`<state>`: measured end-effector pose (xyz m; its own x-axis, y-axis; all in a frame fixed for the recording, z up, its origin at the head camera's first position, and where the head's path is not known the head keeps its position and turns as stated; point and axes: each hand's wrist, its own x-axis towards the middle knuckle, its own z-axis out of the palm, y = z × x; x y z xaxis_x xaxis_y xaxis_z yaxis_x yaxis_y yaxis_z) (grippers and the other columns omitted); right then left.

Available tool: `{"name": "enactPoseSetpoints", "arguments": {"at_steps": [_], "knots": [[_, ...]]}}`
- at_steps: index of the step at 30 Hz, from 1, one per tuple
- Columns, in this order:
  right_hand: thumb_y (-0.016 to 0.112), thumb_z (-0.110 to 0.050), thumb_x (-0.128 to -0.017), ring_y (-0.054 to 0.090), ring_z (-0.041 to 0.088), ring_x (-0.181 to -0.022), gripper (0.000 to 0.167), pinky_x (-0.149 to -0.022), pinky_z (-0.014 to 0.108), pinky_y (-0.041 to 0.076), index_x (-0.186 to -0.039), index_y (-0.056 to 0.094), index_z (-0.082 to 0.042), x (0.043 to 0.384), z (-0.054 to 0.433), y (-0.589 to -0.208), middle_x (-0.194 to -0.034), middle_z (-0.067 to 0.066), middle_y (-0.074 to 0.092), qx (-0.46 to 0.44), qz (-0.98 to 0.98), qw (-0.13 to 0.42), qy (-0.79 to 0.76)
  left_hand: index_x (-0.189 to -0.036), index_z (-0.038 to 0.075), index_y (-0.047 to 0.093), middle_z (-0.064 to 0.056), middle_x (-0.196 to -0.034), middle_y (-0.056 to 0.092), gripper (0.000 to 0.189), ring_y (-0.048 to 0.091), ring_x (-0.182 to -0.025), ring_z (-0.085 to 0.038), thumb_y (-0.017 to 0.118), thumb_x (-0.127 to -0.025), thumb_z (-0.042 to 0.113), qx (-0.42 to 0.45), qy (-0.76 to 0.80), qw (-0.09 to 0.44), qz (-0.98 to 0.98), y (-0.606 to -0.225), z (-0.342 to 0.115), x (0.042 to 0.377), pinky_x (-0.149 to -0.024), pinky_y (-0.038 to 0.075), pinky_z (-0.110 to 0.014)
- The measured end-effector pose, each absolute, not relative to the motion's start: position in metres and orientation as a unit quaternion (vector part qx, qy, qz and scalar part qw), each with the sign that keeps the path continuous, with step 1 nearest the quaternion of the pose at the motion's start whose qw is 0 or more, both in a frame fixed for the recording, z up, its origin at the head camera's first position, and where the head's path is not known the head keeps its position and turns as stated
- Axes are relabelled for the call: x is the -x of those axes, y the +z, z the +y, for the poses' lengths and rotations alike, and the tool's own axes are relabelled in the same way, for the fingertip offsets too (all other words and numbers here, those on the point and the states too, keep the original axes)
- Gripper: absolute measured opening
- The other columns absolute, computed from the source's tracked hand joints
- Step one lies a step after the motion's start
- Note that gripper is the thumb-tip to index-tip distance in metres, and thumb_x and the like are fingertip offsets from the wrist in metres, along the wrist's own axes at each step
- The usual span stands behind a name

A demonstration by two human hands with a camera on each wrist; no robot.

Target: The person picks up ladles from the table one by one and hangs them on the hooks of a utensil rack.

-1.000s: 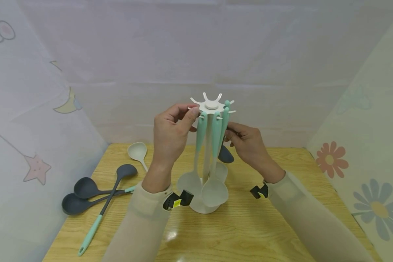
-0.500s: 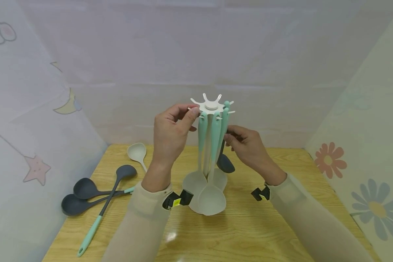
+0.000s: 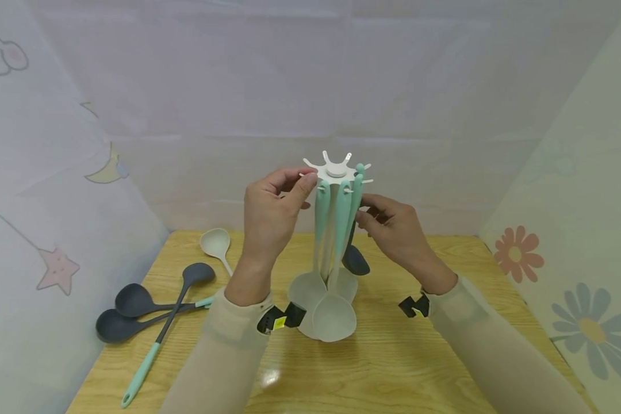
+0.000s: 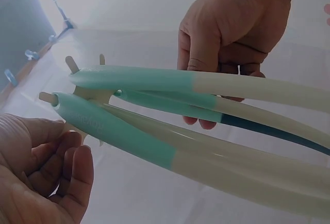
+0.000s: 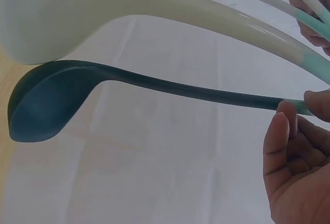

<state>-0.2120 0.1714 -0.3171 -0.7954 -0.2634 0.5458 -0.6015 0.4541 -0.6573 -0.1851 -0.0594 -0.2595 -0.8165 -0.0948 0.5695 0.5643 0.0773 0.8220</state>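
Observation:
A white rack with prongs around its top stands on the table. My left hand pinches one of its prongs between thumb and fingers. Three cream ladles with mint handles hang from the prongs at the front and right. Behind them, my right hand pinches the mint handle of a dark ladle near its dark shaft. In the right wrist view, this dark ladle's bowl hangs beside a cream bowl. The handle's top is level with the prongs; whether it is hooked on, I cannot tell.
Left on the table lie several loose ladles. One dark ladle crosses over two others, and a cream ladle lies farther back. A pale cloth wall rises behind the table, with patterned cloths on both sides.
The hanging cream ladles have swung and settled closer around the post. The dark ladle's bowl has dropped slightly with my right hand still on its handle. My left hand keeps its grip.

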Motion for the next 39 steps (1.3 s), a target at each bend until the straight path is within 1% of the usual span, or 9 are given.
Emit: {"name": "enactPoseSetpoints", "arguments": {"at_steps": [5, 8, 11, 14, 18, 24, 28, 36, 39], "knots": [[0.07, -0.01, -0.102, 0.067, 0.005, -0.075, 0.031, -0.065, 0.017, 0.054, -0.133, 0.073, -0.01, 0.207, 0.172, -0.313, -0.112, 0.008, 0.078, -0.253, -0.827, 0.218, 0.452, -0.107, 0.001, 0.081, -0.012, -0.101, 0.079, 0.018, 0.07, -0.083, -0.015, 0.079, -0.097, 0.016, 0.168, -0.66, 0.253, -0.687, -0.26, -0.06, 0.184, -0.069, 0.064, -0.031], [0.072, -0.006, -0.1, 0.066, 0.003, -0.077, 0.03, -0.066, 0.014, 0.052, -0.13, 0.075, -0.009, 0.204, 0.172, -0.311, -0.115, 0.009, 0.077, -0.251, -0.815, 0.26, 0.453, -0.107, 0.001, 0.081, -0.012, -0.102, 0.079, 0.018, 0.069, -0.083, -0.013, 0.079, -0.097, 0.016, 0.171, -0.662, 0.257, -0.683, -0.261, -0.06, 0.184, -0.069, 0.064, -0.031], [0.072, -0.002, -0.099, 0.063, 0.003, -0.073, 0.024, -0.064, 0.013, 0.05, -0.122, 0.078, -0.004, 0.199, 0.17, -0.307, -0.103, 0.006, 0.077, -0.241, -0.785, 0.307, 0.481, -0.107, 0.001, 0.08, -0.012, -0.104, 0.078, 0.017, 0.069, -0.084, -0.014, 0.079, -0.097, 0.015, 0.176, -0.661, 0.26, -0.682, -0.261, -0.06, 0.184, -0.069, 0.064, -0.03], [0.072, 0.0, -0.099, 0.059, 0.004, -0.066, 0.016, -0.059, 0.014, 0.048, -0.113, 0.08, 0.0, 0.192, 0.167, -0.299, -0.088, -0.005, 0.071, -0.231, -0.746, 0.351, 0.517, -0.108, 0.001, 0.079, -0.012, -0.106, 0.078, 0.018, 0.069, -0.085, -0.015, 0.079, -0.097, 0.014, 0.18, -0.662, 0.261, -0.679, -0.261, -0.06, 0.184, -0.069, 0.064, -0.03], [0.071, 0.0, -0.099, 0.056, 0.007, -0.062, 0.012, -0.056, 0.016, 0.047, -0.105, 0.08, 0.004, 0.185, 0.16, -0.285, -0.082, -0.014, 0.066, -0.24, -0.702, 0.387, 0.547, -0.109, -0.001, 0.079, -0.013, -0.104, 0.077, 0.019, 0.069, -0.086, -0.015, 0.079, -0.097, 0.014, 0.182, -0.667, 0.265, -0.673, -0.261, -0.062, 0.183, -0.068, 0.064, -0.03], [0.073, -0.003, -0.099, 0.054, 0.012, -0.062, 0.012, -0.055, 0.017, 0.047, -0.107, 0.08, 0.004, 0.179, 0.151, -0.272, -0.08, -0.009, 0.066, -0.253, -0.684, 0.393, 0.56, -0.111, 0.001, 0.079, -0.012, -0.104, 0.078, 0.02, 0.069, -0.085, -0.016, 0.079, -0.097, 0.014, 0.179, -0.668, 0.271, -0.669, -0.264, -0.066, 0.18, -0.067, 0.063, -0.028], [0.075, -0.002, -0.097, 0.054, 0.01, -0.063, 0.013, -0.056, 0.018, 0.047, -0.109, 0.079, 0.003, 0.181, 0.145, -0.269, -0.083, -0.009, 0.068, -0.252, -0.685, 0.379, 0.57, -0.11, 0.0, 0.078, -0.013, -0.103, 0.077, 0.019, 0.069, -0.084, -0.015, 0.078, -0.098, 0.014, 0.172, -0.667, 0.27, -0.672, -0.266, -0.067, 0.176, -0.067, 0.062, -0.027], [0.08, -0.001, -0.093, 0.066, 0.008, -0.075, 0.014, -0.069, 0.019, 0.056, -0.102, 0.077, 0.009, 0.185, 0.135, -0.267, -0.094, 0.001, 0.077, -0.264, -0.666, 0.374, 0.589, -0.112, -0.002, 0.077, -0.015, -0.104, 0.076, 0.018, 0.068, -0.084, -0.013, 0.075, -0.099, 0.011, 0.156, -0.667, 0.264, -0.679, -0.274, -0.07, 0.171, -0.067, 0.062, -0.024], [0.08, -0.001, -0.093, 0.065, 0.007, -0.073, 0.012, -0.07, 0.018, 0.056, -0.099, 0.078, 0.009, 0.184, 0.133, -0.267, -0.092, 0.0, 0.078, -0.263, -0.663, 0.381, 0.589, -0.113, -0.001, 0.078, -0.014, -0.105, 0.076, 0.018, 0.068, -0.085, -0.013, 0.075, -0.099, 0.011, 0.148, -0.662, 0.259, -0.688, -0.28, -0.073, 0.168, -0.067, 0.062, -0.025]]}}
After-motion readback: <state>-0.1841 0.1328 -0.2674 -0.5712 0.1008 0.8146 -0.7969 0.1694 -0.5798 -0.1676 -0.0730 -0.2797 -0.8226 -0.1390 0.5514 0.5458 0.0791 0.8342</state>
